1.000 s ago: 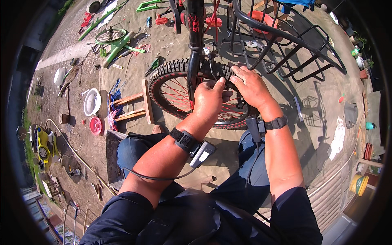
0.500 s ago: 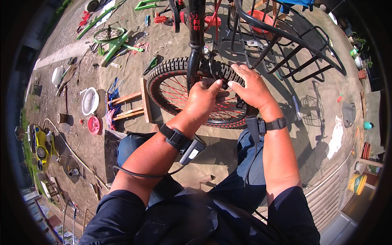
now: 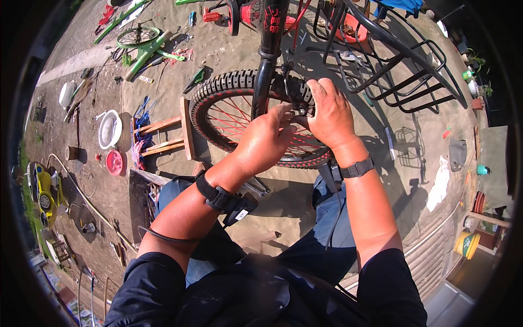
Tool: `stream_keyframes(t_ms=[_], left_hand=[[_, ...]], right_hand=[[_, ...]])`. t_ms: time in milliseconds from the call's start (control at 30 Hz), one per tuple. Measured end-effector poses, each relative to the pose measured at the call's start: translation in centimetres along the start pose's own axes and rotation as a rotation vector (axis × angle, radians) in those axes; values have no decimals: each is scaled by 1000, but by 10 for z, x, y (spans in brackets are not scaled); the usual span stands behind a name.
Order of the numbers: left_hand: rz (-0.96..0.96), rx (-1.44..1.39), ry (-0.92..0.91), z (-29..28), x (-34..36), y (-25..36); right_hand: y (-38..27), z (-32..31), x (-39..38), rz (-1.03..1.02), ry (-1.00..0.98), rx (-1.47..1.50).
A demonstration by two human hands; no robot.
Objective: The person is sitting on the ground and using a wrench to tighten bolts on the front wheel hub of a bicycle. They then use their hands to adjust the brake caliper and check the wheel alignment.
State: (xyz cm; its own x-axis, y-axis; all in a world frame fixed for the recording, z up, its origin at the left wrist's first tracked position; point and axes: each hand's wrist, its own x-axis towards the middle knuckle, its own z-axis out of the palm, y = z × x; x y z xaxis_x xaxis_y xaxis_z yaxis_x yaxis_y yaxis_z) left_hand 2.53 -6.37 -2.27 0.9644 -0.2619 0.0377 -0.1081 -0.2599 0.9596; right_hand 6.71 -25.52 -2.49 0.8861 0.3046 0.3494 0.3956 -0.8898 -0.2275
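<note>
A black bicycle fork [image 3: 262,87] holds a front wheel [image 3: 220,82] with a knobby tyre and red spokes. My left hand [image 3: 264,139] is at the black brake assembly [image 3: 297,103] just right of the fork, fingers curled inward; what they grip is hidden. My right hand [image 3: 329,114] is closed over the right side of that brake and the tyre top, its thumb pointing toward the left hand's fingertips. Dark straps with small devices and cables are on both wrists.
A black rack [image 3: 395,68] is at upper right, with a red basin [image 3: 359,31]. A wooden stool [image 3: 187,128], white basin [image 3: 109,114], pink bowl [image 3: 114,162] and green frame parts [image 3: 146,56] lie left. A yellow toy car [image 3: 46,191] is far left; a white cloth [image 3: 438,185] lies right.
My left hand has shifted down-left, its thumb now lower and fingers curling. My right hand has moved slightly left, fingers more bent and raised over the brake. The view has shifted a little.
</note>
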Motion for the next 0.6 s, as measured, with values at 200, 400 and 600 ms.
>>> stream_keyframes(t_ms=[200, 400, 600], left_hand=[[322, 538, 385, -46, 12, 13], [329, 708, 266, -48, 34, 2], [360, 751, 267, -47, 35, -4]], right_hand=[[1, 6, 0, -73, 52, -124], [-15, 4, 3, -40, 115, -79], [-31, -4, 8, -53, 160, -143]])
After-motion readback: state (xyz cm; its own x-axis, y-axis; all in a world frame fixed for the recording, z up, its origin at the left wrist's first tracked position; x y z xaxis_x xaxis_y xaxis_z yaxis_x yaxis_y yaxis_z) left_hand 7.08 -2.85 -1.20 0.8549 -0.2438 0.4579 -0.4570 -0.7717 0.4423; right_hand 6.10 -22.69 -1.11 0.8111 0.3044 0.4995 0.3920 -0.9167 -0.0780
